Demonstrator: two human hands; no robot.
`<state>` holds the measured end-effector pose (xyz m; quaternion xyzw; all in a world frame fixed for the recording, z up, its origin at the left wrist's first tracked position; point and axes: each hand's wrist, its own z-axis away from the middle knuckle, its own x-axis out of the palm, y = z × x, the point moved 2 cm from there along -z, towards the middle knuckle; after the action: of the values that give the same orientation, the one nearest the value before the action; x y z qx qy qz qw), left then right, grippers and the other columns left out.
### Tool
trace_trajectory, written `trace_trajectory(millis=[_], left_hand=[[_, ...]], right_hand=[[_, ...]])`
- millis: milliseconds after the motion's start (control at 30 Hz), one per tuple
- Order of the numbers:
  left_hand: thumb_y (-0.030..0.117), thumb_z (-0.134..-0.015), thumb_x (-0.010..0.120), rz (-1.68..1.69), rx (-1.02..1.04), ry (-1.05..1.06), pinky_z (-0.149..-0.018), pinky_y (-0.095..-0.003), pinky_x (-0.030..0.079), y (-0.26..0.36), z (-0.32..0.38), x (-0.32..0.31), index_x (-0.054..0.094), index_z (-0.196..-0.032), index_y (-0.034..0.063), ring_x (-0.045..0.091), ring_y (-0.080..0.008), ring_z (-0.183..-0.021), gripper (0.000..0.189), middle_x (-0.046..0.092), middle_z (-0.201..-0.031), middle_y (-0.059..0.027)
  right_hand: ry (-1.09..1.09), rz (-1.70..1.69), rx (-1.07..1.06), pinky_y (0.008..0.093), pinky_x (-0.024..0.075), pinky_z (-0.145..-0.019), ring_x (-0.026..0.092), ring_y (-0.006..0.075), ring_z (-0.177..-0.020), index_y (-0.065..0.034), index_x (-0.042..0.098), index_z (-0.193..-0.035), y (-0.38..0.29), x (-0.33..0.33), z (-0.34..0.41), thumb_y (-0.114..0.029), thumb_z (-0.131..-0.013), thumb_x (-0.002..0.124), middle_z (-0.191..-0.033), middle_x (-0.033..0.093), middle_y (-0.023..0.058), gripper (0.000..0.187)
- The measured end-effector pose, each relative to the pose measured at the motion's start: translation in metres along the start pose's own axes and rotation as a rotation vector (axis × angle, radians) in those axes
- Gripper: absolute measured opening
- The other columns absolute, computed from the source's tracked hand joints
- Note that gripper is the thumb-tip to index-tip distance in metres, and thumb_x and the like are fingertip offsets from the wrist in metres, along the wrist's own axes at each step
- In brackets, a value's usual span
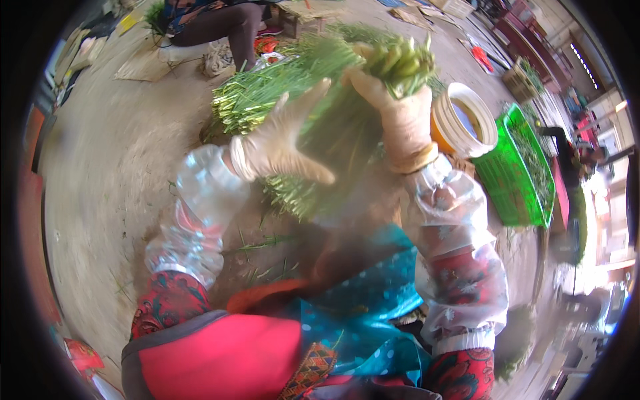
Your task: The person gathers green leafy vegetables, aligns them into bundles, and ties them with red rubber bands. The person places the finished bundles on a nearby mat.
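Observation:
My right hand (pixel 406 122), in a pale glove, grips a bundle of green stalks (pixel 400 65) near its thick pale ends. The bundle's leafy part, blurred, seems to hang between my hands. My left hand (pixel 280 142), also gloved, is held up with fingers spread and thumb apart, and nothing is in its grasp. Behind it lies a large pile of green leafy stalks (pixel 295 90) with their cut ends turned to the left. Lower down, more cut stalks (pixel 287 197) show under my left hand, partly hidden. Clear plastic sleeves cover both forearms.
A whitish bucket (pixel 445 112) holding liquid stands right of my right hand. Beside it is a bright green plastic crate (pixel 505 185) of greens. Another person's leg (pixel 225 32) and a low wooden stool (pixel 312 12) are beyond the pile. Loose stalks litter the floor (pixel 110 175).

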<state>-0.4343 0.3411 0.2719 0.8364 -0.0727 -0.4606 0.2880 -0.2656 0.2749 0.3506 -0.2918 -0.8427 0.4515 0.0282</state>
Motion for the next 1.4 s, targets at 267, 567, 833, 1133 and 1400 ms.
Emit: trace_trajectory(millis=[267, 567, 833, 1133, 1400], left_hand=[[0.038, -0.089, 0.064, 0.338, -0.056, 0.094, -0.081, -0.0259, 0.044, 0.096, 0.011, 0.019, 0.056, -0.102, 0.0057, 0.051, -0.0108, -0.087, 0.036, 0.055, -0.093, -0.0010], [0.054, -0.065, 0.079, 0.701, 0.317, -0.302, -0.113, -0.0402, 0.018, 0.221, -0.027, 0.070, 0.024, -0.144, -0.0037, 0.026, -0.0261, -0.138, 0.112, 0.035, -0.145, -0.0179], [0.033, -0.063, 0.086, 1.112, 0.173, -1.393, -0.111, -0.0377, 0.024, 0.278, -0.022, 0.184, 0.023, -0.145, 0.0006, 0.029, -0.0214, -0.134, 0.109, 0.032, -0.147, -0.0114], [0.026, -0.078, 0.071, 1.440, -0.525, -1.082, -0.088, -0.0314, 0.048, 0.231, 0.062, 0.175, 0.044, -0.133, 0.0031, 0.060, -0.0174, -0.100, 0.065, 0.061, -0.113, -0.0106], [0.039, -0.073, 0.076, 1.796, -0.461, -0.897, -0.092, -0.0405, 0.049, 0.241, 0.095, 0.163, 0.042, -0.134, 0.0020, 0.059, -0.0251, -0.108, 0.078, 0.056, -0.123, -0.0151]], right_hand=[[0.429, 0.082, -0.248, 0.0295, 0.0513, -0.073, 0.063, 0.0176, -0.078, 0.0017, 0.064, -0.096, -0.118, -0.154, 0.042, -0.011, -0.077, 0.073, -0.086, 0.067, 0.0092, 0.025], [0.604, 0.195, -0.007, 0.0272, 0.0475, -0.077, 0.060, 0.0145, -0.081, 0.0001, 0.061, -0.111, -0.137, -0.257, 0.200, -0.005, -0.078, 0.070, -0.089, 0.065, 0.0069, 0.035], [0.663, -0.907, 0.277, 0.0302, 0.0498, -0.077, 0.061, 0.0179, -0.085, -0.0023, 0.055, -0.118, -0.130, -0.256, 0.284, -0.017, -0.086, 0.061, -0.095, 0.063, 0.0077, 0.036], [0.326, 0.056, 0.109, 0.0287, 0.0475, -0.055, 0.058, 0.0155, -0.064, -0.0016, 0.059, -0.101, -0.075, -0.224, 0.329, -0.009, -0.081, 0.058, -0.076, 0.060, 0.0052, 0.021], [0.628, -0.354, 0.329, 0.0273, 0.0485, -0.060, 0.058, 0.0151, -0.070, 0.0020, 0.052, -0.112, -0.067, -0.176, 0.324, -0.007, -0.076, 0.062, -0.090, 0.061, 0.0071, 0.038]])
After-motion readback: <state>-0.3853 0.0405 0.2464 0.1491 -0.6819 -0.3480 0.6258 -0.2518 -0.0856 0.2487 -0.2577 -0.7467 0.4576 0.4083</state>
